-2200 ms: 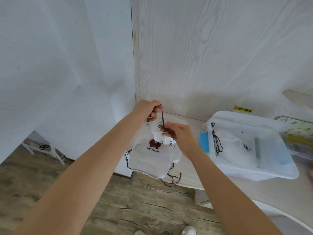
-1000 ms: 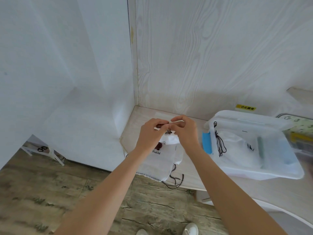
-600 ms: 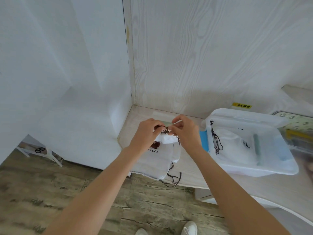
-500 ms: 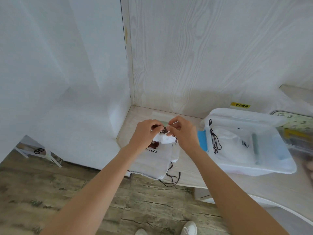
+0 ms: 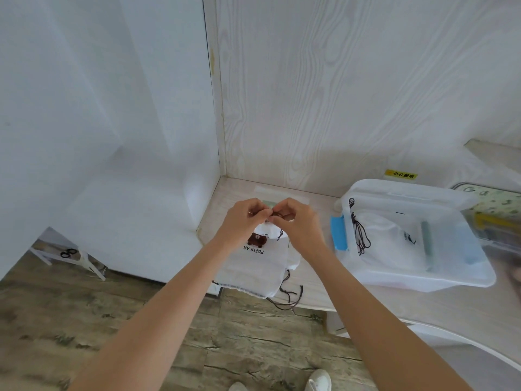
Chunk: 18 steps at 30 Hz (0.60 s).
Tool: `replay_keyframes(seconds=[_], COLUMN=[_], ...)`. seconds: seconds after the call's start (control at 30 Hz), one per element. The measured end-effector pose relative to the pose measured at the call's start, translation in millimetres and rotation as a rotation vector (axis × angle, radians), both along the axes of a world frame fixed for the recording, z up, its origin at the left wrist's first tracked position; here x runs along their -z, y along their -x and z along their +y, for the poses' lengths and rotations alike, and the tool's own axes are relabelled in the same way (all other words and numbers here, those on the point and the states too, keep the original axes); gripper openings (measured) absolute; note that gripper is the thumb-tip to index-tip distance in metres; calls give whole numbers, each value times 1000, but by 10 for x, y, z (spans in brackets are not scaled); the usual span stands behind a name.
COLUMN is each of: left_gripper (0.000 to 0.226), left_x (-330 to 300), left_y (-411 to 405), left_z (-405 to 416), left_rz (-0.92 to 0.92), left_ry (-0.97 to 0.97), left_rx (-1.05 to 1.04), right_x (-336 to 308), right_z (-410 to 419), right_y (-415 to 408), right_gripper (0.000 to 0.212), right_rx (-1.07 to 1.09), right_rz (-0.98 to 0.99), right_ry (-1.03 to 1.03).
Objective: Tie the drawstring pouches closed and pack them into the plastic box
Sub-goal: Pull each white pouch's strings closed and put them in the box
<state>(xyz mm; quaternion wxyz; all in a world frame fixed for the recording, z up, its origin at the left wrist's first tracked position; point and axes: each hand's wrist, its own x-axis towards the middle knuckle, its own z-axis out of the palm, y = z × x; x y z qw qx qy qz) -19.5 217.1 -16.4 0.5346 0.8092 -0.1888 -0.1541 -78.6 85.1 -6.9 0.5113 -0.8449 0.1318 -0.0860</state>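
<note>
Both grips, left hand [image 5: 244,218] and right hand [image 5: 296,221], pinch the dark drawstring [image 5: 275,214] at the gathered neck of the white fabric pouch with a brown bear print [image 5: 258,249] (knot hidden by fingers). It lies on the pale wood-grain counter [image 5: 315,275], its long axis running toward the person; the clear plastic box with a blue latch [image 5: 417,277] stands to the right, nearer the right hand.

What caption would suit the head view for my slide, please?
Both hands pinch a white pouch's drawstring beside the plastic box.

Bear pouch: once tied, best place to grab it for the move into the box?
Probably the gathered neck of the bear pouch, from above, just under the cord both hands pinch. It is bunched narrow there; the body lies flat and limp on the pile, offering no grip.
</note>
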Motion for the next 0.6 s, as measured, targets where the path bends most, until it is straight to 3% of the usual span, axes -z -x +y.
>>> replay_keyframes(seconds=[0.33,0.6], left_gripper=[21,18], left_x=[-93,-167], left_y=[-16,-19], left_z=[29,1], left_rz=[121,279], left_ry=[-112,-65], left_rx=[129,150], right_x=[-69,-58], right_z=[-113,-178], right_y=[-36,-64], right_gripper=[14,14], right_rx=[-103,-144], right_rz=[66,125], right_ry=[-57,-149])
